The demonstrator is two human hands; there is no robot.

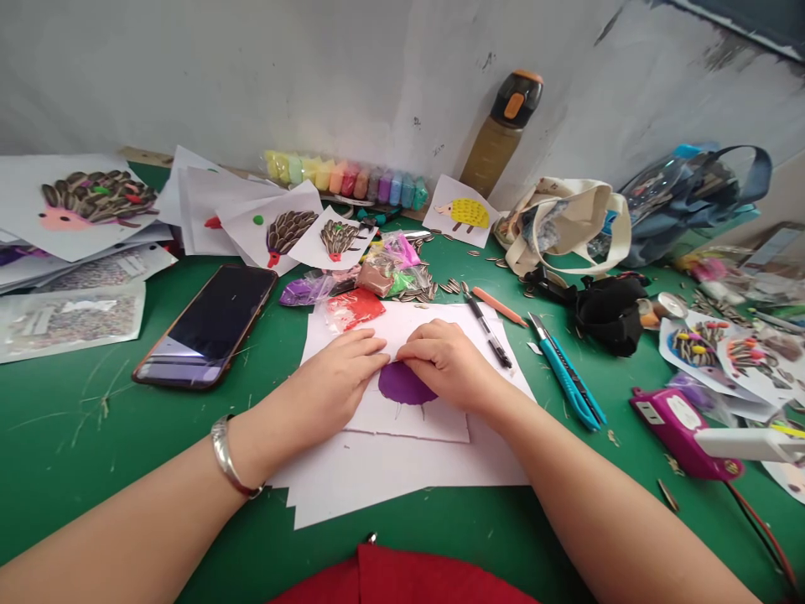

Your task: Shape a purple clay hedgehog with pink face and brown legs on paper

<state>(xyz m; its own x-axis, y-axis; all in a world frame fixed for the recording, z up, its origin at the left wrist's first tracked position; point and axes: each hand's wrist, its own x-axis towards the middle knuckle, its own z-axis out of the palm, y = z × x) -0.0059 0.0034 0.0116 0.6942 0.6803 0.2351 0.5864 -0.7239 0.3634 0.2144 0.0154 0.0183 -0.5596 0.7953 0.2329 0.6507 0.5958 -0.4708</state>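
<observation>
A flattened piece of purple modelling clay [407, 386] lies on a small white card [402, 426], with thin drawn lines below it. My left hand [336, 377] rests on the card with its fingers stretched out, the tips at the clay's upper left edge. Opposite it, my right hand [444, 361] has its fingers bent together, thumb and forefinger pressed at the clay's upper edge. Its fingertips are partly hidden. Under the card are larger white sheets [352, 478]. A bag of red clay [352, 309] sits just beyond my left hand.
A phone [207, 327] lies at left. Right of the sheets are a black pen [487, 327], an orange tool [500, 306] and a blue cutter [569, 377]. Sunflower seeds [418, 289] and seed hedgehog pictures [97, 201] lie behind; a bottle [503, 134] leans on the wall. A magenta glue gun [685, 432] stands right.
</observation>
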